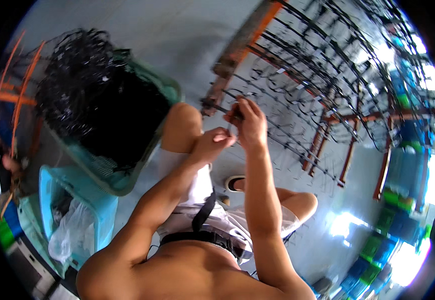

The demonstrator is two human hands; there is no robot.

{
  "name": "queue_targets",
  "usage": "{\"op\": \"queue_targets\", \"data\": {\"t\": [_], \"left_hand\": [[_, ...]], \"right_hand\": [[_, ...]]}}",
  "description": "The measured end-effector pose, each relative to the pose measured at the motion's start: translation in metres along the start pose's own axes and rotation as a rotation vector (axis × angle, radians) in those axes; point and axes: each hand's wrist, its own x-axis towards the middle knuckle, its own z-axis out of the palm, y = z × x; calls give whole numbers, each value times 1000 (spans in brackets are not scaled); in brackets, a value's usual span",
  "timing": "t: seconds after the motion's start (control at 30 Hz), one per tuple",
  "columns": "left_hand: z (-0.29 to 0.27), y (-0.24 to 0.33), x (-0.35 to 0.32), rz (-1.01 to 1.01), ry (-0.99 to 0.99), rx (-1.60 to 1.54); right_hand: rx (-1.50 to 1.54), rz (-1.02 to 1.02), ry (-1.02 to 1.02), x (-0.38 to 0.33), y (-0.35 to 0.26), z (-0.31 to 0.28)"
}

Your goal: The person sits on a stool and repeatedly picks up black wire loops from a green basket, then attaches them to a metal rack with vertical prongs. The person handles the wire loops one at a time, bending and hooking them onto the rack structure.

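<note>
"What's biggest?"
"The rack (264,26); left of it, a basket (130,185) of black parts (122,112)."
"And the hands?"
"By the rack's left end: left hand (216,143), fingers bent, its grip I can't tell; right hand (251,121) curled around a small dark piece (237,114)."

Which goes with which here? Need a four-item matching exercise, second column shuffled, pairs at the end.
Things:
1. Dark-green plastic basket
2. Light-blue plastic bin
3. Orange-framed metal rack
4. Person's bare right hand

Place or state:
A. Holds a thin, translucent white plastic bag
B. Fingers close to those of the bare left hand
C. Piled with tangled, glossy black strands
D. Carries rows of thin black rods

Pairs: 1-C, 2-A, 3-D, 4-B
</note>
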Motion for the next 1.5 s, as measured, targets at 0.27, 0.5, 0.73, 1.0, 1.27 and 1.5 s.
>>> {"op": "queue_targets", "data": {"t": [0.27, 0.5, 0.73, 1.0, 1.27, 1.5], "left_hand": [[-1, 3, -6, 156, -1, 241], [2, -12, 5, 74, -4, 73], [-3, -13, 13, 56, -98, 79], [-5, 34, -22, 309, 201, 243], [-306, 54, -20, -131, 1007, 1674], [-324, 79, -20, -224, 646, 1512]], "right_hand": [[-8, -13, 37, 4, -5, 2], [-50, 14, 25, 5, -6, -6], [-85, 5, 46, 1, -3, -3], [-113, -36, 64, 3, -9, -14], [-1239, -682, 147, -70, -8, 23], [-957, -376, -207, -71, 29, 60]]}}
